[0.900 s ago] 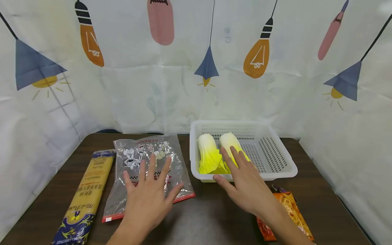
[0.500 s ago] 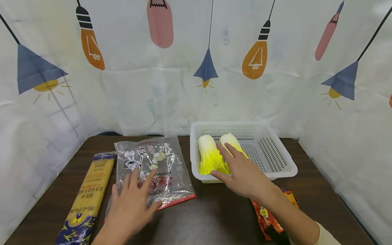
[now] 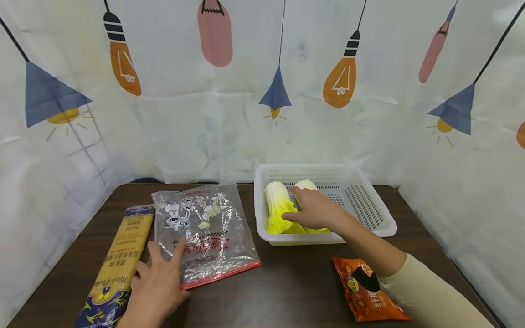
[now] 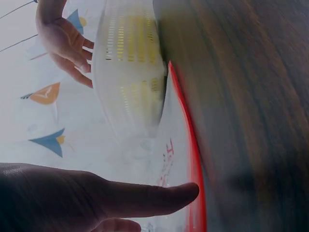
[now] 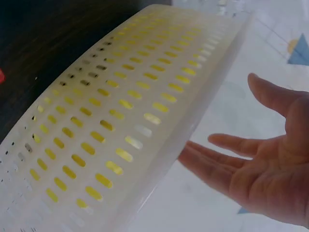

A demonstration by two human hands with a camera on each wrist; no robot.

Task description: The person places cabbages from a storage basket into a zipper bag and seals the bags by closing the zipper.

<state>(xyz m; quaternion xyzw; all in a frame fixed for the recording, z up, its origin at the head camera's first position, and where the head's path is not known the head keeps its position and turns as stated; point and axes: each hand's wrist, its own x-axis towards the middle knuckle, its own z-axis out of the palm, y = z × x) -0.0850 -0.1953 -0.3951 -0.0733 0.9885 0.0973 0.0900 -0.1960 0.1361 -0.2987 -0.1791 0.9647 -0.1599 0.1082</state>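
Fingers parted, over cabbage, contact unclear

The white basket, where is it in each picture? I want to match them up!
Head: the white basket is right of the middle.
Left wrist: the white basket is at the top, a bit left of the middle, looking turned sideways.
Right wrist: the white basket is big, slanting from bottom left to the top.
Shared landmark: the right hand.
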